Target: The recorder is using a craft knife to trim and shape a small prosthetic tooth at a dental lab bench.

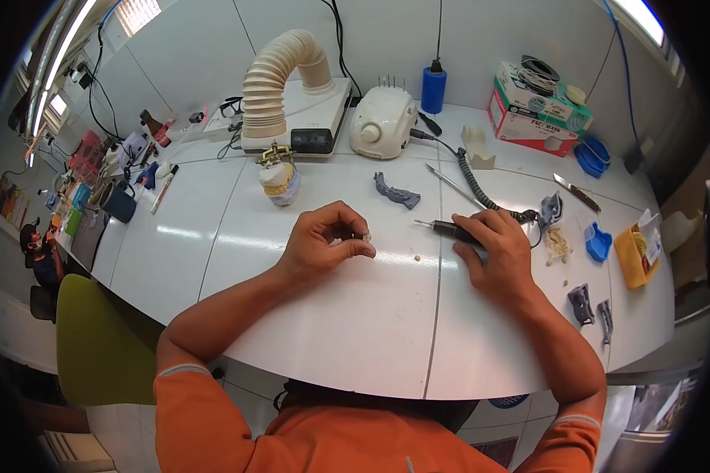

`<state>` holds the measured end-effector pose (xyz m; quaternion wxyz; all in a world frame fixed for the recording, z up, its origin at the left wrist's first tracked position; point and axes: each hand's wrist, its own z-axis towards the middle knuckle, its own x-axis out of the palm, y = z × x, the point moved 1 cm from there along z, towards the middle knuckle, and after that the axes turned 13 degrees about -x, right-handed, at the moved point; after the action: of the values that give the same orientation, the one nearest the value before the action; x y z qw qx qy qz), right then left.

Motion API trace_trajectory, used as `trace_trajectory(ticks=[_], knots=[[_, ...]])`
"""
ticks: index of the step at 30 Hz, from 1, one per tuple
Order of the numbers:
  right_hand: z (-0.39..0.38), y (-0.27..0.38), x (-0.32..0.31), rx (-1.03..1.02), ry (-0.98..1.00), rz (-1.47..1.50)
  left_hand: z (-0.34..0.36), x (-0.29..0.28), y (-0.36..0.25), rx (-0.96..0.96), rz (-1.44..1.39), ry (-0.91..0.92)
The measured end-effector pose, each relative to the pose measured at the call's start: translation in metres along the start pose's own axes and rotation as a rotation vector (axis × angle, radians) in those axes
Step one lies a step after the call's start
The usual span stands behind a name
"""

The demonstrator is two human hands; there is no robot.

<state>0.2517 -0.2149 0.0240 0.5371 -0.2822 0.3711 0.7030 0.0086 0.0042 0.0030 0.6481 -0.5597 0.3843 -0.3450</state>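
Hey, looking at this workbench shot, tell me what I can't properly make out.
All in the head view:
- Small pale piece in the left hand: exact shape; too small, partly covered by fingers.
- Black handpiece: rear part; hidden under the right hand.
- Dental model: back; turned away from the camera.
- Distant person: what they handle; too small.
- Orange shirt: lower part; cut off by the bottom edge.

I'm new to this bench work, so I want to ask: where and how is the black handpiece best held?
Probably by the black body of the handpiece, from above and the near right, where the right hand has it. The body is long and thick enough to wrap fingers around, while the slim metal tip points left and is better left bare.
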Motion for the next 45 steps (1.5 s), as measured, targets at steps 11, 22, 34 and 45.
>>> trace_trajectory(ticks=[11,22,34,45], knots=[[0.002,0.000,0.000,-0.016,-0.006,-0.006,0.002,-0.001,-0.004,-0.075,-0.095,-0.026],[-0.001,0.001,-0.003,-0.017,-0.011,-0.027,0.001,0.002,-0.003,-0.046,-0.125,-0.004],[0.001,0.000,-0.003,-0.025,-0.009,-0.039,0.008,-0.006,-0.005,-0.146,-0.165,-0.073],[0.050,-0.013,-0.009,-0.019,-0.154,-0.142,0.014,-0.004,-0.005,-0.183,-0.300,-0.045]])
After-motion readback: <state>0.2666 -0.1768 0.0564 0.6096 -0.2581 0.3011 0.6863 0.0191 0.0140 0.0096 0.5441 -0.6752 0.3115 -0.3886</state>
